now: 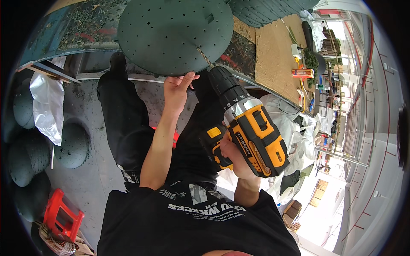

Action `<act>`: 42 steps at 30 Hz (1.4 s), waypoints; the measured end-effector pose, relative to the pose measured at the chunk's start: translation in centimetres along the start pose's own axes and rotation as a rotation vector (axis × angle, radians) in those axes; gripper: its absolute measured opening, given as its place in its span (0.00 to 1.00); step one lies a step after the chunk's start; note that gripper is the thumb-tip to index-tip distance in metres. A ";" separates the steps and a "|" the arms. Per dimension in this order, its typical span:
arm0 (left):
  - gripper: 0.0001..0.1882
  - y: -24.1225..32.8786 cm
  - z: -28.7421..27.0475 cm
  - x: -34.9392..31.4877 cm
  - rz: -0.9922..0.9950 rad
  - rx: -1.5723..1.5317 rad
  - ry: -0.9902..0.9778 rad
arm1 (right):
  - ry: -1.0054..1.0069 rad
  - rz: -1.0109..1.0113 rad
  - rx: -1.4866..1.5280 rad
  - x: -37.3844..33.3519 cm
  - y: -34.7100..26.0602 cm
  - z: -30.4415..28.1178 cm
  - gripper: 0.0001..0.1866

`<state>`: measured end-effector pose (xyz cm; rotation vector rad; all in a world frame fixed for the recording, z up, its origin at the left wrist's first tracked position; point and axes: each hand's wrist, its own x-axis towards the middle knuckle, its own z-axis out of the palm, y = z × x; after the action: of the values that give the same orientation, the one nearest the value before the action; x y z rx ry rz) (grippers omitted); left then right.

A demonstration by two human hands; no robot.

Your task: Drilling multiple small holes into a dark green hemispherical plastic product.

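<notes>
A dark green plastic dome point(171, 36), dotted with many small holes, sits over the table's near edge. Its near rim is pinched by my left hand point(176, 91), the thumb lying along the edge and the other fingers partly hidden. My right hand point(235, 158) is wrapped round the handle of a yellow and black cordless drill point(256, 136). From the drill's black chuck a long twist drill bit point(204, 55) points at the dome. The bit's tip meets the dome's surface in this view; how deep it goes, I cannot tell.
Dark green shavings point(92, 21) litter the worktop beside the dome. Another perforated green shell point(269, 9) lies behind it, near a brown board point(277, 55). More domes point(72, 145) and a red stool point(64, 217) stand on the left floor. White plastic sheeting point(294, 141) bunches at right.
</notes>
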<state>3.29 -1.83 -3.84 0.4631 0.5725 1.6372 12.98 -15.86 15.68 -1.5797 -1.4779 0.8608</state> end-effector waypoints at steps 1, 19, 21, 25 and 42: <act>0.06 0.0 0.0 0.0 -0.006 0.005 0.004 | 0.018 0.024 0.022 0.0 0.0 0.1 0.08; 0.05 -1.1 -0.2 0.5 0.078 0.006 0.010 | -0.093 -0.211 -0.590 0.8 -3.4 -0.3 0.13; 0.04 -1.1 -0.1 0.5 0.062 0.039 0.045 | -0.121 -0.359 -0.558 0.9 -3.3 -0.8 0.16; 0.03 -0.7 0.2 0.7 0.020 -0.030 0.062 | -0.218 -0.336 -0.864 0.8 -3.1 -2.1 0.21; 0.01 -2.3 0.1 -0.6 -0.162 -0.219 0.062 | -0.142 -0.433 -0.313 5.9 -3.2 0.4 0.11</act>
<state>5.25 -2.16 -5.16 0.2003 0.4576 1.5414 11.68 -9.96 18.58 -1.3496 -2.0392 0.5156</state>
